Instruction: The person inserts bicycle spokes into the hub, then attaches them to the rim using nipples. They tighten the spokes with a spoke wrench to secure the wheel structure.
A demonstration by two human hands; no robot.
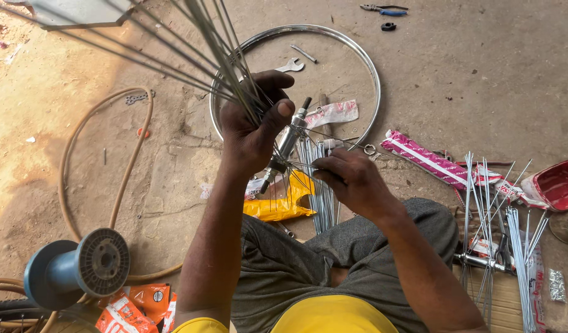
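Orange packets [136, 308]: lower left, beside blue spool [80, 268].
Left hand [250, 126]: fist closed round a spoke bundle [191, 49] fanning up-left.
Hub [287, 142]: held centre, over rim [373, 80]; lacing seemingly underway, next spoke needs a free flange hole.
Right hand [352, 179]: fingers pinching one spoke at the hub.
Yellow wrapper [277, 206]: below hub.
Pink-white striped packet [426, 157]; red tray [558, 184], far right.

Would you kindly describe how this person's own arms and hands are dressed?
Both arms are bare to the upper arm, where short yellow sleeves begin. The left hand and right hand wear no gloves; no watch, ring or band shows.
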